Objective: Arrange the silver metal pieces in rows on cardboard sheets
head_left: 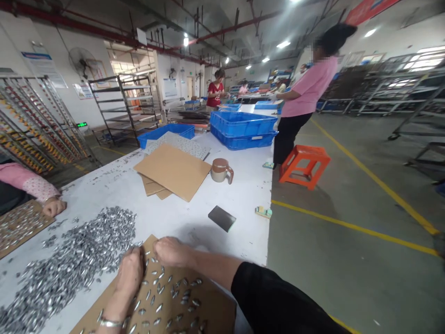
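Observation:
A brown cardboard sheet (167, 278) lies on the near part of the white table, with small silvery spindle-shaped metal pieces (159, 307) spread over it. My left hand (130, 271), a metal bracelet on its wrist, is closed over the sheet's left edge, beside a large heap of the same metal pieces (83, 250). At the sheet's far corner, my right hand (172, 252) is closed with its fingers curled down near the cardboard. What the fingertips of either hand hold, if anything, is hidden.
A dark phone-like slab (222, 218), a lidded mug (221, 170), stacked cardboard sheets (174, 169) and blue crates (243, 130) stand farther up the table (243, 195). On the left, another person's hand (54, 207) rests by a covered board. An orange stool (306, 164) stands right.

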The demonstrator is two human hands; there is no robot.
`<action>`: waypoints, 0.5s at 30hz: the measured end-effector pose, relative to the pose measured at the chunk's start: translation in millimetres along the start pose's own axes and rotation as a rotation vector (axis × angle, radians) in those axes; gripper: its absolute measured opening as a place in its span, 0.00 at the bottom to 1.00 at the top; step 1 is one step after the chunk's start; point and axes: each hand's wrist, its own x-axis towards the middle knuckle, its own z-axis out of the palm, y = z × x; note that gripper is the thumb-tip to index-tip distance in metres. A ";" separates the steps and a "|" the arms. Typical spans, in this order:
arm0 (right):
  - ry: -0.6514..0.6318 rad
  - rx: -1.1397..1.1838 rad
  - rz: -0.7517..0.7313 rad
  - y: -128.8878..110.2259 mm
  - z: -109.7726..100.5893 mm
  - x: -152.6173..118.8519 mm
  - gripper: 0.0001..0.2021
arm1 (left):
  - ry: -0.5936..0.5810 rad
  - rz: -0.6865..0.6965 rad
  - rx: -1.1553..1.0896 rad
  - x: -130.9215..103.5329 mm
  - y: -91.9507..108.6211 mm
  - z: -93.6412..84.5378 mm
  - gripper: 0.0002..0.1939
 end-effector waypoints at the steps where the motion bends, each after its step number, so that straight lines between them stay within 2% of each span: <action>1: -0.001 -0.004 0.000 -0.2 0.4 -2.2 0.11 | 0.053 0.006 -0.013 -3.6 -0.1 -2.7 0.13; 6: -0.047 0.088 -0.011 3.7 14.5 -6.3 0.13 | 0.182 -0.011 -0.170 -24.0 -1.9 -19.6 0.12; 9: 0.001 0.134 0.006 7.4 20.0 -6.4 0.11 | 0.159 0.013 -0.249 -36.2 -5.3 -23.1 0.09; 15: 0.105 0.337 -0.031 20.8 6.9 -31.8 0.08 | 0.074 0.041 -0.253 -58.5 0.6 -17.5 0.08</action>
